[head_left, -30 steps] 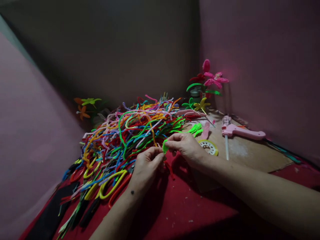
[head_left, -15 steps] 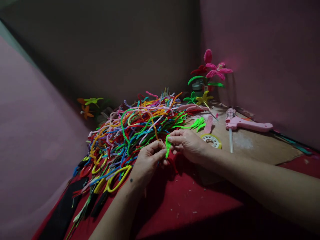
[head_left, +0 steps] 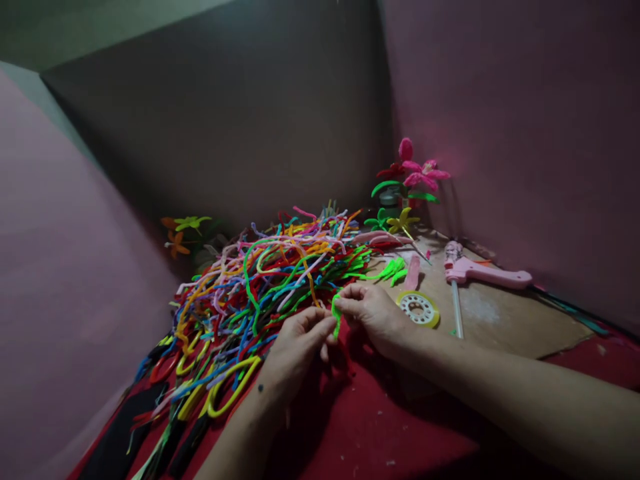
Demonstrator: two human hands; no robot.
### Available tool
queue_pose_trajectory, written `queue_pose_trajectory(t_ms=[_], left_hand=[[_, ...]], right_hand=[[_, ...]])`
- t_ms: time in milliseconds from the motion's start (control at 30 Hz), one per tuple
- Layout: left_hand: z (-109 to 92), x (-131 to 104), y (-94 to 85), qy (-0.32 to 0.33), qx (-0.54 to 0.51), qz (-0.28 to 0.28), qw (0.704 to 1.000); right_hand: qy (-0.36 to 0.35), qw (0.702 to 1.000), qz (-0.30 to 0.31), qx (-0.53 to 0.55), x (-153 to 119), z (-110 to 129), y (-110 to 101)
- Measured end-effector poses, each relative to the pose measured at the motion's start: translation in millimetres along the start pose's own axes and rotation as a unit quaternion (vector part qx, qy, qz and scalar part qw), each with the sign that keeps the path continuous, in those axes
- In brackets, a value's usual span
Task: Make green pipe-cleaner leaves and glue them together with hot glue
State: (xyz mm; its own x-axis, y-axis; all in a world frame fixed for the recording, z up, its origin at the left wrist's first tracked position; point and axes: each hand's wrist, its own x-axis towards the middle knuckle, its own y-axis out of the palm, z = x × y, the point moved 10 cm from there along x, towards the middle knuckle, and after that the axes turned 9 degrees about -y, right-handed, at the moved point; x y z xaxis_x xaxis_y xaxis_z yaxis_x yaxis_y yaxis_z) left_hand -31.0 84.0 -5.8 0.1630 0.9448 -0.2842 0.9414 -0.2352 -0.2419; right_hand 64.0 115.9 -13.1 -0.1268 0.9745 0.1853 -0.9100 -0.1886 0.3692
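Note:
Between my two hands is a short piece of bright green pipe cleaner (head_left: 337,319), bent over at its top. My left hand (head_left: 305,337) pinches its lower part between thumb and finger. At its upper end, the thumb and fingertips of my right hand (head_left: 367,310) close on it from the right. Just beyond my hands spreads a big heap of pipe cleaners (head_left: 280,267) in many colours. A bundle of bright green pipe cleaner shapes (head_left: 393,270) lies on the cardboard past my right hand.
A pink glue gun (head_left: 485,273) rests on the cardboard (head_left: 520,333) at right, near a yellow roll of tape (head_left: 419,309). Yellow-handled scissors (head_left: 235,390) lie at left. Pipe cleaner flowers (head_left: 425,175) stand at the back by the wall. Red cloth (head_left: 390,427) covers the front.
The view has tilted up, so everything sits lower in the picture. The green piece now looks thinner and curved, seen more from its edge; both hands keep hold of it.

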Motion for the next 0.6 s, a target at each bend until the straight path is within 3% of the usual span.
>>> queue_pose_trajectory(t_ms=[267, 400, 600], left_hand=[[2.7, 0.4, -10.7, 0.027, -0.058, -0.036, 0.997], [3.4, -0.1, -11.3, 0.036, -0.063, -0.023, 0.997], [-11.0, -3.0, -24.7, 0.062, -0.044, -0.055, 0.996]], right_hand=[[0.080, 0.987, 0.056, 0.131, -6.7, -18.5, 19.5], [0.124, 0.978, 0.063, 0.157, -11.0, -24.4, 24.3], [0.069, 0.995, 0.074, 0.018, -11.1, -9.1, 19.1]])
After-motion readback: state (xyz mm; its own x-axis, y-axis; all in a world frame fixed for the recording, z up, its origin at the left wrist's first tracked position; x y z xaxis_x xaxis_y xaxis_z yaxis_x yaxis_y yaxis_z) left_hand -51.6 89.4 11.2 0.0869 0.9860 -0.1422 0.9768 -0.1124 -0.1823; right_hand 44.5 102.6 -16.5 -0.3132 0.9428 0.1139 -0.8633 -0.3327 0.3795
